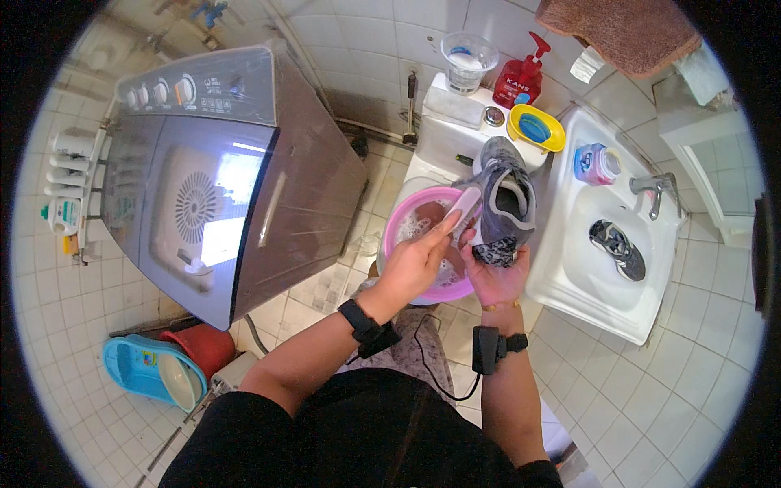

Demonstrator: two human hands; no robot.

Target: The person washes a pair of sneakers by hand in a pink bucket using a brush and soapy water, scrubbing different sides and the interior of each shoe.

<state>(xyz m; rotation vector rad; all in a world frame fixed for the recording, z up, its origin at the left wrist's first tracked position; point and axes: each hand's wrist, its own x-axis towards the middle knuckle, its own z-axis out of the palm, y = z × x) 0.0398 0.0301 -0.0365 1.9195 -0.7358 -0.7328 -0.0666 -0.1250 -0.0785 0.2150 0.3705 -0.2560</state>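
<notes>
Clock reading: taken about the middle of my view, 12 at the top.
Blue tub point(120, 368): 8 o'clock, cream bowl point(181, 381) in it, red bucket point(202, 346) just beside.
Washing machine point(244, 183): 10 o'clock, grey, large lid facing me.
Pink basin point(388, 236): close to centre, white suds point(415, 224) inside.
Left hand point(419, 262): near centre, over the basin; fingers clamped on a pale pink handle point(465, 205), which points toward 1. Probably a brush, but I cannot see its working end clearly.
Cistern point(443, 110): 1 o'clock, bearing a clear tub, a red pump bottle point(519, 80) and a yellow dish point(538, 128).
Right hand point(498, 285): between 3 and 4, clamped on the near end of the grey shoe.
Grey shoe point(498, 172): 2 o'clock, raised at the basin's right edge; near end dark and foamy.
Sink point(578, 281): 3 o'clock, second shoe point(618, 250) in its bowl.
</notes>
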